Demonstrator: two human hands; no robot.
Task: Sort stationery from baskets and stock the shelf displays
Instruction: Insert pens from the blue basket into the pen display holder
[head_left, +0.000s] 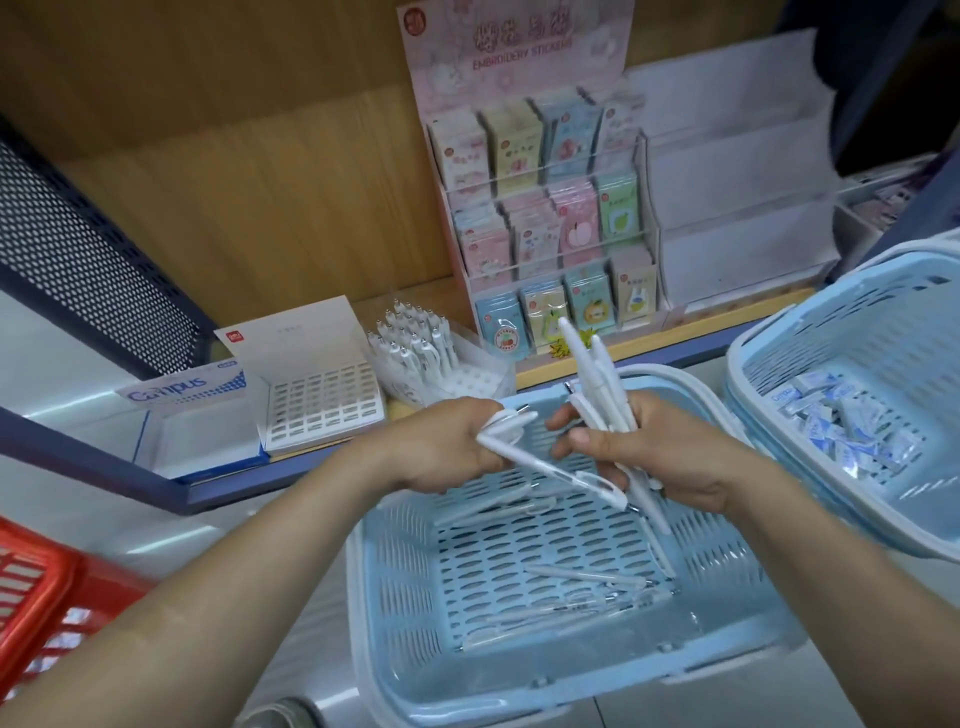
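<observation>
Over the nearer blue basket (384, 597) we grasp white pens in both hands. Our left hand (441, 447) curls round a couple of crosswise pens (550, 472), and our right hand (665, 457) clasps an upright bundle (595, 379) too tight to count. Several loose pens (576, 574) lie on the basket floor. At three o'clock a second blue basket (883, 322) holds small packets (841, 426). One red basket (47, 577) sits at eight, a pen tray (488, 374) at eleven and a sticker display (519, 47) at twelve.

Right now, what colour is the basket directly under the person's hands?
The basket is light blue, with slotted walls and floor; the head view shows it best.
</observation>
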